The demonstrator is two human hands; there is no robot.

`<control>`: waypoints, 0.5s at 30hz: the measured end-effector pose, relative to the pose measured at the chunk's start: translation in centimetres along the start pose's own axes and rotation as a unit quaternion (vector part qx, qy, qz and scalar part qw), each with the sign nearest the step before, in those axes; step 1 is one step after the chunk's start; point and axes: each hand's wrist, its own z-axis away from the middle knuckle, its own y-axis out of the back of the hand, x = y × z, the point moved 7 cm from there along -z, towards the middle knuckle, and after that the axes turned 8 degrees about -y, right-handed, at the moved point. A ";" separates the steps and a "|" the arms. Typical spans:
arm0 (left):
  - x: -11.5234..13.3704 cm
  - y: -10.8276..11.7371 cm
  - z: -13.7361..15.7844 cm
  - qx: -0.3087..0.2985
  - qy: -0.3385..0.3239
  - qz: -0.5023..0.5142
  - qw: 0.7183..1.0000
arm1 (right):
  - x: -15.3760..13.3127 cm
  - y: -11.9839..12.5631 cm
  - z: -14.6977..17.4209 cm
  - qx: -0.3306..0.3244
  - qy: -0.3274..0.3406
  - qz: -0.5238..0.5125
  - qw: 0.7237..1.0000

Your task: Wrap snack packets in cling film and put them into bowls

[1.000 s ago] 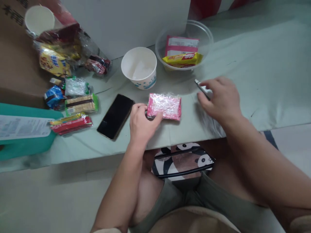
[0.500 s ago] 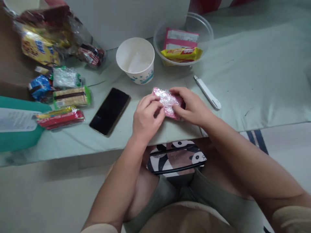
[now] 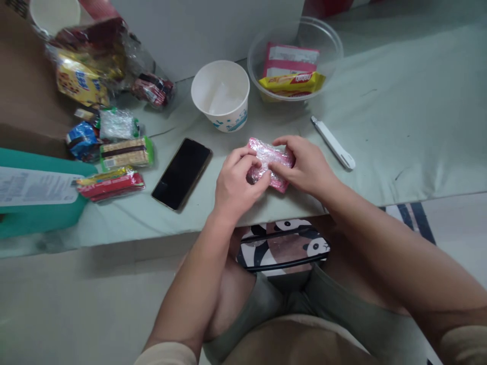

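Note:
A pink packet in shiny clear wrap (image 3: 269, 158) lies near the front edge of the cloth-covered table, between my hands. My left hand (image 3: 239, 181) has its curled fingers and thumb on the packet's left side. On the right side, my right hand (image 3: 303, 163) grips it, thumb on top and fingers around the far edge. Just beyond stands a white paper cup (image 3: 227, 117) with a blue pattern. A black phone (image 3: 181, 174) lies to the left of my hands, and a white cutter-like tool (image 3: 333, 142) rests to their right.
Behind, a clear plastic bowl (image 3: 337, 61) holds a yellow packet (image 3: 292, 83) and a pink one. Several wrapped snacks, among them a red pack (image 3: 112, 185), lie at the left beside a teal container (image 3: 45, 215). A panda-print bag (image 3: 283, 247) sits below the table edge.
The view has shifted, so everything appears farther right. My left thumb has moved onto the packet's near side, and the packet is turned slightly. Both hands stay on it.

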 end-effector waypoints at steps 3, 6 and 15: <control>0.0 0.0 0.0 -0.008 0.000 0.007 1.000 | 0.2 0.5 0.1 0.025 -0.003 -0.009 1.000; 0.0 0.2 -0.1 0.003 0.006 0.048 0.999 | 0.2 0.7 0.3 0.012 0.002 -0.015 1.000; -4.5 2.4 1.0 0.221 0.213 0.309 0.900 | -0.5 1.7 0.7 0.032 -0.007 -0.085 0.996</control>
